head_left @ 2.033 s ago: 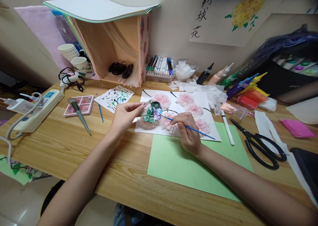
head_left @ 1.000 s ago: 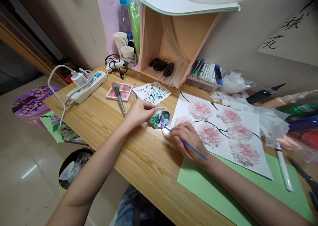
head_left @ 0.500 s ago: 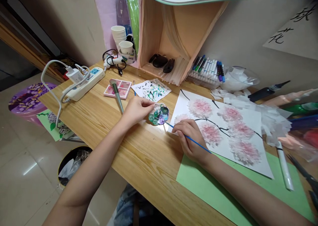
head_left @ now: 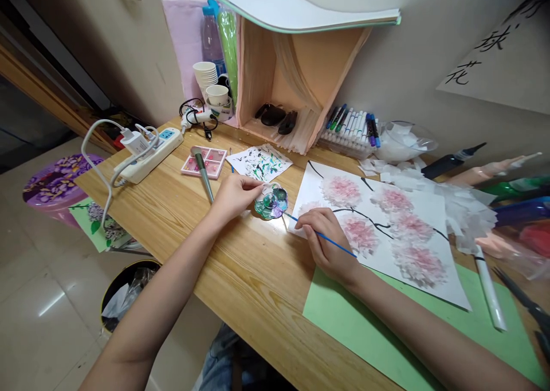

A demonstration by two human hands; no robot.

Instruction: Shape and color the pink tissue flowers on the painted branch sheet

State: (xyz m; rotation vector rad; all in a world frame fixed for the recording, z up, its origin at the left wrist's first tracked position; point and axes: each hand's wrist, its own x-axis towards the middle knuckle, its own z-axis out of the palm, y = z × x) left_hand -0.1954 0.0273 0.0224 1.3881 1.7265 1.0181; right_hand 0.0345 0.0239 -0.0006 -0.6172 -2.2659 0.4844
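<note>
Between the thumb and fingers of my left hand [head_left: 234, 195] is the edge of a small flower-shaped paint palette [head_left: 271, 200], smeared with green, white and purple paint. My right hand [head_left: 325, 242] is closed around a thin blue paintbrush [head_left: 333, 243], its tip at the purple paint on the palette's lower right. Under and beyond that hand lies a white sheet [head_left: 309, 193] with pink paper-strip blossoms [head_left: 358, 234] and black painted branches. Part of the sheet rests on green paper [head_left: 339, 316].
A pink four-part makeup case [head_left: 213, 156] with a thick brush [head_left: 201, 170] and a paint-dabbed paper [head_left: 262, 163] lie behind my left hand. A power strip [head_left: 148, 159] is at left, markers [head_left: 350, 124] at back, scissors [head_left: 522, 293] and a white pen [head_left: 490, 288] at right.
The camera view has shifted slightly, with more of the back wall showing. My hands keep the palette and paintbrush, and the brush tip stays at the purple paint.
</note>
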